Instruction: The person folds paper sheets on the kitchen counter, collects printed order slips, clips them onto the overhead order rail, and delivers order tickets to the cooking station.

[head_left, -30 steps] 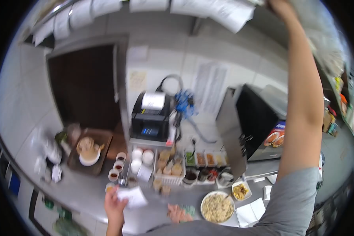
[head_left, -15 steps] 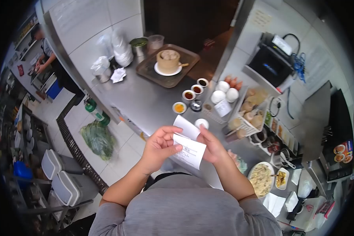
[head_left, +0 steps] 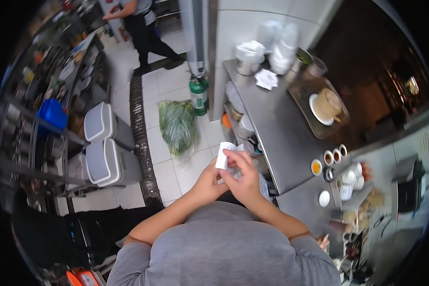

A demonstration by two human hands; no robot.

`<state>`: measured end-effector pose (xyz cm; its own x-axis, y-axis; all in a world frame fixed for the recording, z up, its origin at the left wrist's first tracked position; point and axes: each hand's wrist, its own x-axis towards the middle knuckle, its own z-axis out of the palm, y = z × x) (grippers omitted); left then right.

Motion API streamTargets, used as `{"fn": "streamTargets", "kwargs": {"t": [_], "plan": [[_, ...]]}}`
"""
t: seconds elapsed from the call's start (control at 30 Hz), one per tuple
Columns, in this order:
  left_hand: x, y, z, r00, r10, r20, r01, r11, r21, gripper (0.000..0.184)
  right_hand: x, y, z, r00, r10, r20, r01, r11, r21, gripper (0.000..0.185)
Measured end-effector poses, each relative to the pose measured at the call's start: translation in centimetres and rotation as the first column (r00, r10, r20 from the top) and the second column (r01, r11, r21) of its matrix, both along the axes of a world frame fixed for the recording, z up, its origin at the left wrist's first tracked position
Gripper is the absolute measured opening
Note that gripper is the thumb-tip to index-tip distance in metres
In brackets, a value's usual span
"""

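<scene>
A white paper receipt (head_left: pixel 223 157), bent or folded over, is held up in front of my chest. My right hand (head_left: pixel 244 175) has its fingers closed over the paper's right side. Close against it, my left hand (head_left: pixel 208 184) is closed at the paper's lower edge, its fingertips partly hidden behind the right hand. Any print on the paper faces away or is too blurred to read.
A metal counter (head_left: pixel 276 143) runs along my right, bearing a tray (head_left: pixel 314 124) with a bamboo steamer (head_left: pixel 326 102) and small sauce cups (head_left: pixel 316 167). A bagged bundle of greens (head_left: pixel 177 126), a green cylinder (head_left: pixel 199 95) and lidded bins (head_left: pixel 105 162) stand ahead. A person (head_left: pixel 145 33) stands beyond.
My view has swung left, away from the counter toward the floor and bins. The receipt, previously spread out with print showing, is now bent smaller, and my hands have come closer together.
</scene>
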<state>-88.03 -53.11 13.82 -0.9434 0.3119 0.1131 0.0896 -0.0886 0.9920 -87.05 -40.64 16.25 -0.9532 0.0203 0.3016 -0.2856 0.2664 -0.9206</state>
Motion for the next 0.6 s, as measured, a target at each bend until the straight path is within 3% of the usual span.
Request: {"fn": "streamTargets", "kwargs": {"t": [0.03,0.13,0.17,0.23,0.27,0.3,0.4,0.6], "plan": [[-0.3,-0.9,0.0,0.993,0.050,0.109,-0.062,0.992,0.108,0.026,-1.2,-0.4,-1.2,0.985,0.151,0.079,-0.140,0.981,-0.134,0.042],[-2.8,-5.3,-1.2,0.892,0.087,0.445,-0.156,0.980,0.122,0.025,-4.4,-1.6,-2.5,0.892,0.371,0.259,-0.273,0.898,-0.346,0.041],[-3.5,-6.5,-0.8,0.853,0.109,0.510,-0.170,0.983,0.074,0.030,-5.9,-1.9,-2.1,0.956,0.255,0.142,-0.247,0.966,-0.071,0.040],[-5.3,-8.2,-0.9,0.809,0.078,0.583,-0.262,0.935,0.239,0.030,-9.1,-2.9,-2.5,0.937,0.241,0.254,-0.223,0.970,-0.098,0.037],[-6.2,-9.0,-0.9,0.789,0.059,0.612,-0.312,0.896,0.316,0.030,-10.6,-3.5,-2.6,0.921,0.236,0.309,-0.213,0.971,-0.108,0.035],[-7.0,-9.8,-0.5,0.788,0.097,0.608,-0.338,0.894,0.295,0.030,-12.0,-4.2,-2.0,0.825,0.332,0.458,-0.216,0.933,-0.288,0.026],[-9.8,-11.9,0.3,0.781,0.248,0.574,-0.404,0.901,0.160,0.029,-16.2,-6.3,-1.9,0.749,0.503,0.431,-0.290,0.834,-0.470,0.017],[-14.5,-16.6,0.2,0.723,0.407,0.558,-0.558,0.820,0.124,0.028,-24.5,-12.6,-2.4,0.640,0.621,0.453,-0.409,0.774,-0.483,0.006]]}}
